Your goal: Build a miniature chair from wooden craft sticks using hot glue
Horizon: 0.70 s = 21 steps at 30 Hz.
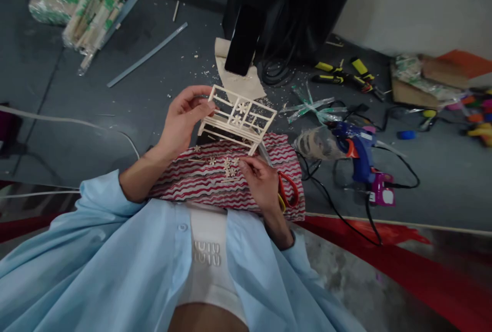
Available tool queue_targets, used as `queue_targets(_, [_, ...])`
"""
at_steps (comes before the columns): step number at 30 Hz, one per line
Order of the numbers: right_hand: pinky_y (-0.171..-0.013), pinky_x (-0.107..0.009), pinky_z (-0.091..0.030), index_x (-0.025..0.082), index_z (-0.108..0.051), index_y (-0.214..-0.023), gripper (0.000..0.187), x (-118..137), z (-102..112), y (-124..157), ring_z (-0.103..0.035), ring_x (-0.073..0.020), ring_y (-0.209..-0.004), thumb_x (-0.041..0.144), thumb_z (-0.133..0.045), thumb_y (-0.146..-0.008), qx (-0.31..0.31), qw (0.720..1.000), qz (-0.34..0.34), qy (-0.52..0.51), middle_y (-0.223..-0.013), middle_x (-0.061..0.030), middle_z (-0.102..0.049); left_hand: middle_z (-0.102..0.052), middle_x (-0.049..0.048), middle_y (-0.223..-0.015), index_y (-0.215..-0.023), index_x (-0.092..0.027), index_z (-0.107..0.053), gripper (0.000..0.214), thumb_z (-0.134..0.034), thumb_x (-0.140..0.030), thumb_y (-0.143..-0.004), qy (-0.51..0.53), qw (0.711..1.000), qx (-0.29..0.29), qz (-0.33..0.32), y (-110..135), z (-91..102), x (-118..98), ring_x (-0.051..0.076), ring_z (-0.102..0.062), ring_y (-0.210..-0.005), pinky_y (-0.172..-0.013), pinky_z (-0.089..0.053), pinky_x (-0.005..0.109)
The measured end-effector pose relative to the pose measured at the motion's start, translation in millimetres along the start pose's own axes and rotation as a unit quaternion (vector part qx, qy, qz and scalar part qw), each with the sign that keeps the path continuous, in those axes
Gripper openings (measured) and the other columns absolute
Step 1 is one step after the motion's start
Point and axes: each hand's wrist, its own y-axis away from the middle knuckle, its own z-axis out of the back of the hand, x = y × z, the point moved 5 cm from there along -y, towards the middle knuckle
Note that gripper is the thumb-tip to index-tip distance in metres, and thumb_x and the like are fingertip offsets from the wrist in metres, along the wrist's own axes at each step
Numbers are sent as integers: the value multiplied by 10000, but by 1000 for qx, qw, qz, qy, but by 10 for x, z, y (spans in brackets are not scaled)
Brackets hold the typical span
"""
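Note:
My left hand [188,117] grips the left end of a miniature bench [234,122] made of thin pale wooden sticks, holding it tilted above the cloth. Small stick flowers [241,108] sit in its back panel. My right hand [261,181] is pinched closed at the edge of several loose stick flowers [229,168]; what its fingertips hold, if anything, is too small to make out. Beneath both hands lies a red and white wavy-striped cloth [184,178]. Scissors [289,191] with red and yellow handles rest partly behind my right hand.
A blue glue gun [359,150] lies at right, its cable trailing over the table edge. Black-and-yellow pliers [330,73] are farther back. A phone [244,40] leans against a black object. Glue sticks [148,55] and bagged wooden sticks [94,12] lie at left.

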Motion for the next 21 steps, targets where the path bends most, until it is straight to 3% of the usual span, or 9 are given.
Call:
queue_targets(4, [-809, -330, -566, 243, -783, -889, 144, 175, 82, 83, -705, -182, -841, 316, -663, -923, 1, 999, 14, -46, -886, -16, -775, -732, -7, -835, -1050, -254, -727, 286, -826, -370, -808, -3, 1000, 5, 6, -2, 11, -4, 127, -671, -721, -710, -566, 264])
queue_targets(8, [-777, -314, -558, 249, -784, -932, 133, 472, 200, 117, -694, -171, -830, 290, -658, -946, -1, 998, 53, -14, -895, -11, -765, -736, -1, -839, -1039, -248, -735, 257, -811, -348, -815, 5, 1000, 8, 20, -8, 5, -7, 129, -666, -729, -723, -564, 270])
queue_targets(13, [-819, -342, -523, 269, -794, -987, 143, 829, 335, -142, -647, -178, -871, 300, -655, -972, -98, 974, 164, 123, -922, -22, -712, -731, -13, -799, -998, -240, -746, 211, -789, -262, -792, 31, 999, -14, 36, 18, -36, -35, 120, -652, -715, -731, -547, 258])
queue_targets(16, [-888, -389, -492, 287, -794, -1003, 189, 937, 246, -387, -604, -203, -926, 342, -614, -999, -128, 952, 206, 189, -936, -40, -656, -727, -12, -776, -974, -229, -757, 197, -784, -239, -779, 46, 998, -20, 47, 39, -66, -59, 114, -647, -703, -707, -529, 237])
queue_targets(21, [-932, -427, -438, 286, -783, -1047, 246, 984, 7, -649, -550, -231, -974, 366, -551, -1030, -126, 940, 207, 239, -956, -61, -585, -736, 3, -827, -978, -224, -765, 189, -751, -220, -790, 46, 997, -22, 57, 65, -88, -83, 126, -660, -755, -752, -536, 248])
